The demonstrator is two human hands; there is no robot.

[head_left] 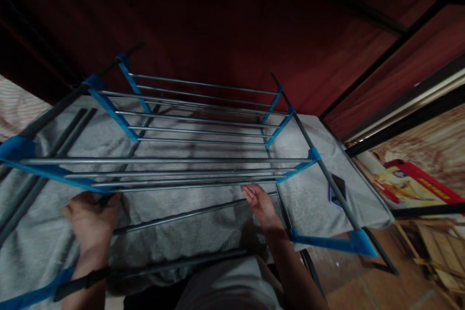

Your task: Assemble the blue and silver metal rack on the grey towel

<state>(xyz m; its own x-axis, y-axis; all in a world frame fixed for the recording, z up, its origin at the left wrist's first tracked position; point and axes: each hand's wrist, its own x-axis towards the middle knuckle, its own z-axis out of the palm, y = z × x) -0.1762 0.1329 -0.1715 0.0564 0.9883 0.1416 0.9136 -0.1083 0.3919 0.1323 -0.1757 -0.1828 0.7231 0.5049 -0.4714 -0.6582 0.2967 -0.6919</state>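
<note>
A rack (203, 160) of grey metal rods joined by blue plastic brackets lies in front of me. My left hand (92, 220) is at its near left part, just below a blue bracket (76, 180). The fingers of that hand are curled round a dark pole, which shows between thumb and fingers. My right hand (259, 203) has its fingers stretched out and held close together, palm up, just under the lowest rods of the nearer tier. A slanting rod (189, 216) runs from beside my left hand to my right hand; whether the right hand touches it I cannot tell.
Grey cloth (174, 242) covers the surface under the rack. A phone (337, 191) lies on it at the right, partly behind a side pole. Beyond hangs a dark red curtain (218, 24). A red and yellow box (417, 184) and a wooden piece (441, 252) are at the right.
</note>
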